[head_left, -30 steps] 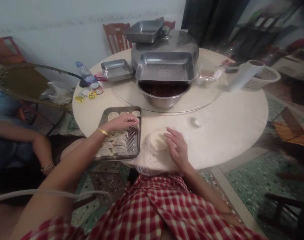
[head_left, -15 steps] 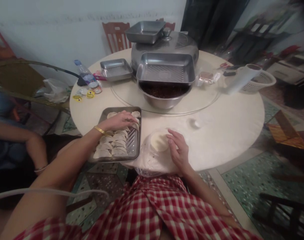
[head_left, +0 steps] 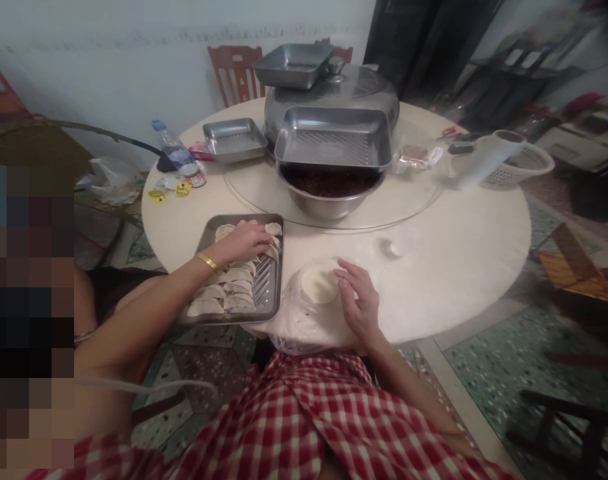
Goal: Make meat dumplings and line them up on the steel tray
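Observation:
My left hand (head_left: 250, 240) is lowered into the metal tray (head_left: 280, 287), its fingers bent and closed on a dumpling (head_left: 273, 253) near the tray's right wall. Rows of pale folded dumplings (head_left: 238, 288) fill the tray's left and middle; part of the rows is hidden under my hand. Beside a round, flat dough wrapper (head_left: 318, 285), my right hand (head_left: 359, 297) rests with its fingers apart and nothing in them. The wrapper lies on plastic film (head_left: 304, 320) at the table's near edge.
Beyond the tray, a steel bowl of dark filling (head_left: 329, 200) has an empty tray (head_left: 334, 137) across its back rim. A large lidded pan (head_left: 354, 90) stands behind. A small white lump (head_left: 394, 249), a film roll (head_left: 494, 160) and a basket (head_left: 539, 163) are to the right.
My left hand has shifted only slightly at the dumpling, its fingers bending down more. The right hand stays beside the wrapper. The view has moved a little.

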`<state>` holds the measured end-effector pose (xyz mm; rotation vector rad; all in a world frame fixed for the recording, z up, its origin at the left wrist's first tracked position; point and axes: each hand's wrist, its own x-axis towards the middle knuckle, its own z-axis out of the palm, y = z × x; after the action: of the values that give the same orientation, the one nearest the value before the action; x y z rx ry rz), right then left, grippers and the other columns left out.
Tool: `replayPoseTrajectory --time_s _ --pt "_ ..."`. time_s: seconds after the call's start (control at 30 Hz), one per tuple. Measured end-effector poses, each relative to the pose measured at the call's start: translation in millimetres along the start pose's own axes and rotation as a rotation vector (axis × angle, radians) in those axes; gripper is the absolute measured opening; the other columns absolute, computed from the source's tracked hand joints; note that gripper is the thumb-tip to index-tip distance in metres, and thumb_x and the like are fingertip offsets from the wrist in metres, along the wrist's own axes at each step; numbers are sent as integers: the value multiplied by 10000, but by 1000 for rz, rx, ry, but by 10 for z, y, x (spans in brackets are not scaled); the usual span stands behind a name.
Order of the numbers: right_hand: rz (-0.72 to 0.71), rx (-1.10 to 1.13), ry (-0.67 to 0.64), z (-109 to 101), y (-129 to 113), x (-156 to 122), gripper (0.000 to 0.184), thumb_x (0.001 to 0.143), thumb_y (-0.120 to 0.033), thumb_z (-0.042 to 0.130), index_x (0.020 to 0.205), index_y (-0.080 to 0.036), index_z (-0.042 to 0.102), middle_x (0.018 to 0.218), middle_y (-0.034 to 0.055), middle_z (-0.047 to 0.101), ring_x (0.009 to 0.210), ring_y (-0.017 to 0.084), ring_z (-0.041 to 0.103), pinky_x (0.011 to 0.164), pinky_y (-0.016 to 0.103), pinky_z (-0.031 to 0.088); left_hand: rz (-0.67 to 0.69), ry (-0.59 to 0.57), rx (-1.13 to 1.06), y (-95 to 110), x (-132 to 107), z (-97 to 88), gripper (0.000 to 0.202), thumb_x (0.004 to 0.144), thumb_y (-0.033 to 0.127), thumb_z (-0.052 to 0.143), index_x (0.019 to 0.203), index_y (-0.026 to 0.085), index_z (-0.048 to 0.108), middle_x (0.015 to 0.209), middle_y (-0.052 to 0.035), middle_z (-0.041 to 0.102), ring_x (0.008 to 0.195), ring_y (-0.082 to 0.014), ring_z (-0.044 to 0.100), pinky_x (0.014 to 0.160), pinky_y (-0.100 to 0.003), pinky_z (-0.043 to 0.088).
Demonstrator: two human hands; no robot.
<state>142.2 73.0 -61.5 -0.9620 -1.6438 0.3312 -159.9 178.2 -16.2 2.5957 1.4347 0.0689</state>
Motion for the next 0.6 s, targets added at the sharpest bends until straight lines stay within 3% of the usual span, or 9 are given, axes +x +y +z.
replayPoseTrajectory --time_s 0.17,0.33,0.47,0.6 --pt "-14 3 5 -1 7 1 224 925 -203 530 1049 -218 715 1130 118 728 1066 233 672 899 467 557 1 19 21 12 -15 0 276 896 331 490 914 228 746 911 -86 667 912 -243 498 789 -354 297" --pt "-13 -7 7 -14 -9 9 221 928 -208 526 1042 -227 716 1131 116 728 1064 231 670 891 459 558 -31 69 12 -46 -88 -84 332 912 355 472 1046 217 742 917 -89 677 903 -241 508 798 -360 326" --pt "-4 -32 31 -112 14 39 215 917 -204 551 1057 -227 712 1150 112 724 1079 236 665 909 461 551 -61 152 -1 -33 -241 -263 385 914 352 450 1068 141 732 940 -118 685 912 -242 539 870 -389 360" --pt "-6 -103 67 -284 111 72 208 897 -203 594 1067 -230 711 1157 105 723 1091 236 661 919 456 548 -136 308 -62 122 -446 -430 394 889 427 463 1075 181 710 999 -98 723 880 -246 590 880 -402 409"
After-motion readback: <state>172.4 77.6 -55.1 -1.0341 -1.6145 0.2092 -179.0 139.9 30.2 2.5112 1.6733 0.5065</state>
